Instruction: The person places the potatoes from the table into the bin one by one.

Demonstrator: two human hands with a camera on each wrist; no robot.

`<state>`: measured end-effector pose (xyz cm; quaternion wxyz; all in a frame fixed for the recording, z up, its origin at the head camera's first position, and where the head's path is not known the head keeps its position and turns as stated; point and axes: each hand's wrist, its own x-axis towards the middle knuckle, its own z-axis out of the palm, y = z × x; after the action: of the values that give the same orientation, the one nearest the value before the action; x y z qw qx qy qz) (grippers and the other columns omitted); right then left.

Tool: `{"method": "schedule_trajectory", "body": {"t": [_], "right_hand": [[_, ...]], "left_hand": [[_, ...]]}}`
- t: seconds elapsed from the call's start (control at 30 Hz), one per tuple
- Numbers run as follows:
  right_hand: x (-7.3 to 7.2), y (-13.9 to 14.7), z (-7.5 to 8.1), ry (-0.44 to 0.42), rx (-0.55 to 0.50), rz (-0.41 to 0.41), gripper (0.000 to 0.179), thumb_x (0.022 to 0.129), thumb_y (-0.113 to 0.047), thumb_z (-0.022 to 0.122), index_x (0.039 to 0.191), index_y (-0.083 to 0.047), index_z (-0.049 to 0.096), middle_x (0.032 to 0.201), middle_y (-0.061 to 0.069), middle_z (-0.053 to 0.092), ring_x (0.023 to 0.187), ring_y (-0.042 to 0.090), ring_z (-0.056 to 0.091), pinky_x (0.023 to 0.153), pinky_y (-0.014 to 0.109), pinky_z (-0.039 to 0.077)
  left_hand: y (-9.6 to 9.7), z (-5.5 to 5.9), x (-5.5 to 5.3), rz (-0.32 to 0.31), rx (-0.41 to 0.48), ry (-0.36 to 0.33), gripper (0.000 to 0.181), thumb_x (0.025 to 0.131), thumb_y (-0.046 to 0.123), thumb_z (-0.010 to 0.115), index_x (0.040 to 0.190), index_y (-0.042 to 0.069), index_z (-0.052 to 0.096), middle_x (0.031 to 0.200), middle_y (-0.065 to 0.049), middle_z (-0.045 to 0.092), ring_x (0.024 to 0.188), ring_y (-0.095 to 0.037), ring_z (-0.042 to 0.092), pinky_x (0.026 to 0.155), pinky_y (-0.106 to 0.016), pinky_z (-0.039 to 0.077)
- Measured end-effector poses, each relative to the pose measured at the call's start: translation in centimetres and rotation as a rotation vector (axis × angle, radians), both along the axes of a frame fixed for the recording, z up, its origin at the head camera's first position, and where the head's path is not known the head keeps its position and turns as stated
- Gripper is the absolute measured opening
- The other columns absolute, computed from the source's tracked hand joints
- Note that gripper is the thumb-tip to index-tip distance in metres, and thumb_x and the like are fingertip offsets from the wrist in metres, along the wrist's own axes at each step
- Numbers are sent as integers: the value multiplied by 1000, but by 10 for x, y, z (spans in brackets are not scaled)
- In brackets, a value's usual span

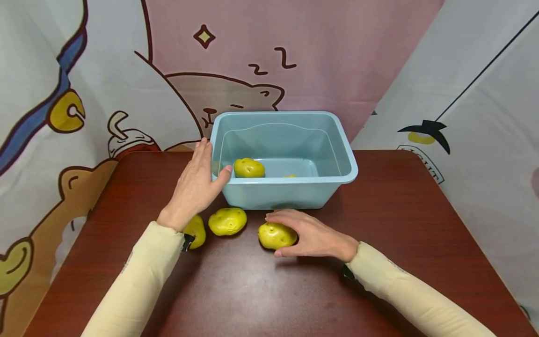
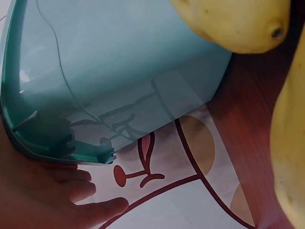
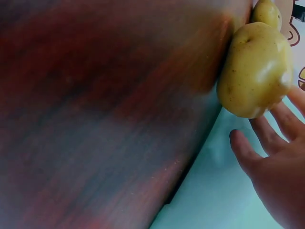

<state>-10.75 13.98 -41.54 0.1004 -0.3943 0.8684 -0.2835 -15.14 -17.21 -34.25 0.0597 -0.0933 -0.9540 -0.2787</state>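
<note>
My left hand (image 1: 191, 182), fingers straight, rests against the left rim of a light blue plastic bin (image 1: 286, 195). My right hand (image 1: 309, 234) reaches around a yellow potato (image 1: 277, 235) on the table, in front of the bin. Its fingers arch over the far side with the thumb on the near side; in the right wrist view the fingers are spread beside the potato (image 3: 257, 71), and a firm grip does not show. Another potato (image 1: 227, 222) lies to the left, and one more (image 1: 196, 231) is partly hidden by my left wrist.
Inside the bin lies a potato (image 1: 249, 167) at the left, with a small yellow patch (image 1: 290, 176) showing above the front rim. The brown wooden table (image 1: 236, 290) extends to a printed cartoon curtain (image 1: 328, 51) behind the bin.
</note>
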Motion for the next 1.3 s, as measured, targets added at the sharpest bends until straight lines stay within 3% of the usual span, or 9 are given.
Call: {"method": "schedule_trajectory", "body": {"t": [0.37, 0.77, 0.97, 1.3], "right_hand": [[1, -1, -9, -45, 21, -17, 87, 81, -53, 86, 153, -22, 50, 155, -12, 46, 142, 8, 42, 116, 37, 39], [3, 0, -12, 37, 27, 3, 77, 87, -39, 84, 153, -19, 50, 146, -6, 52, 128, 10, 53, 105, 35, 49], [8, 6, 1, 43, 2, -7, 73, 88, -39, 82, 151, -18, 52, 145, -8, 52, 128, 8, 53, 104, 34, 49], [17, 20, 45, 113, -51, -39, 71, 88, -39, 81, 151, -20, 53, 146, -11, 51, 128, 8, 53, 102, 33, 51]], "left_hand": [[0, 1, 0, -1, -3, -8, 93, 103, 62, 40, 163, -4, 15, 173, -15, 4, 159, -29, 1, 125, -56, 15], [1, -1, 0, -6, 1, -8, 93, 103, 62, 40, 163, -4, 14, 173, -15, 4, 159, -30, 2, 125, -56, 15], [1, 0, 1, -6, 0, -14, 93, 103, 62, 40, 163, -4, 14, 173, -15, 3, 159, -28, 0, 125, -56, 15], [0, 0, 0, -7, 0, -11, 93, 103, 62, 40, 163, -4, 14, 173, -15, 3, 159, -28, 0, 125, -56, 15]]}}
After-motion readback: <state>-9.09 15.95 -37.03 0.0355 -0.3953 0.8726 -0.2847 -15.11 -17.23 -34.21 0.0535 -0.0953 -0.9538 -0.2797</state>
